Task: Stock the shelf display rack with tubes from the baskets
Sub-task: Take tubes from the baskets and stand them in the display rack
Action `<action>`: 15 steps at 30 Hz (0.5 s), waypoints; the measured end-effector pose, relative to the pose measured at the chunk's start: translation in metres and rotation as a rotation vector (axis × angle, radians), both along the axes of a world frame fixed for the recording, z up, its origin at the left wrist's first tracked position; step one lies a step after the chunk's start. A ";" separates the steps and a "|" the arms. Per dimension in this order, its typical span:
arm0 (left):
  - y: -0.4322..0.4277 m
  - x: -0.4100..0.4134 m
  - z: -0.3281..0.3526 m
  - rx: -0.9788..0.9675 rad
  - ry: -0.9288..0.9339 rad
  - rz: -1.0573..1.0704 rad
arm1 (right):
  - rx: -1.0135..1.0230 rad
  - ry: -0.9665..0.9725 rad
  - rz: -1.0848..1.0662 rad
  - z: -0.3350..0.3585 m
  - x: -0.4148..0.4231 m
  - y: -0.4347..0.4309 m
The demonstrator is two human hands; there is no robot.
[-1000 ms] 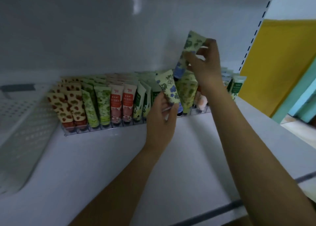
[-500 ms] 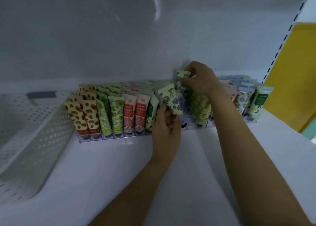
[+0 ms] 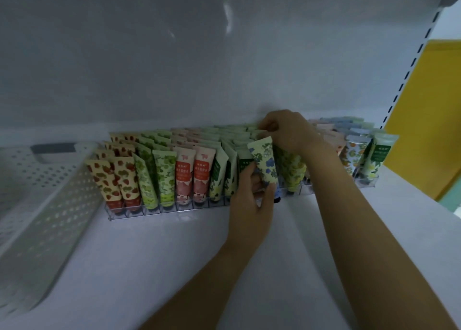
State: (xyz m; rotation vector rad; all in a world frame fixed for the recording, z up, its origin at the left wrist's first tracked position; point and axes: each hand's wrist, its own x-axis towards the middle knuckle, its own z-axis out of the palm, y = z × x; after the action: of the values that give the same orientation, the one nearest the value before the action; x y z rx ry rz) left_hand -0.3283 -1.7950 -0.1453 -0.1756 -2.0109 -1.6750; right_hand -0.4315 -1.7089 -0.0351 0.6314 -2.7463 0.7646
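Presently, a blue-flowered tube [image 3: 265,163] is held tilted in the narrow grip of the left hand [image 3: 250,202], at the front middle of the display rack [image 3: 149,213]. The right hand [image 3: 289,132] is curled over the rear-row tubes [image 3: 224,133]; whether its grip has one pinched cannot be told. The rack is seated on the white shelf [image 3: 174,254], with a perforated basket [image 3: 50,217] on its left.

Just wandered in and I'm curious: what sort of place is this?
Probably a shop, or a mock-up of one: a white shelf with a slotted upright, a clear display rack packed with rows of printed tubes, and a perforated basket beside it.
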 end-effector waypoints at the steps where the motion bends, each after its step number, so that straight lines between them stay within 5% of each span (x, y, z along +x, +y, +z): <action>1: -0.001 -0.001 0.000 0.001 0.000 -0.002 | -0.027 0.019 0.005 0.004 0.002 0.002; 6: -0.001 -0.002 -0.002 -0.012 -0.003 -0.008 | -0.111 0.027 0.072 0.034 0.023 0.012; 10: 0.000 -0.002 -0.002 -0.006 0.007 0.000 | 0.051 -0.213 0.194 0.046 0.039 0.012; 15: 0.000 -0.002 -0.002 -0.003 0.009 -0.001 | 0.143 -0.232 0.209 0.046 0.041 0.009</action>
State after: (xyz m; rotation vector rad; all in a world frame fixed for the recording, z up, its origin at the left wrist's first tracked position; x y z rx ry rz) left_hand -0.3308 -1.7952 -0.1472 -0.1850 -2.0074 -1.6691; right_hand -0.3904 -1.6999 0.0109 0.9257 -3.0012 0.7305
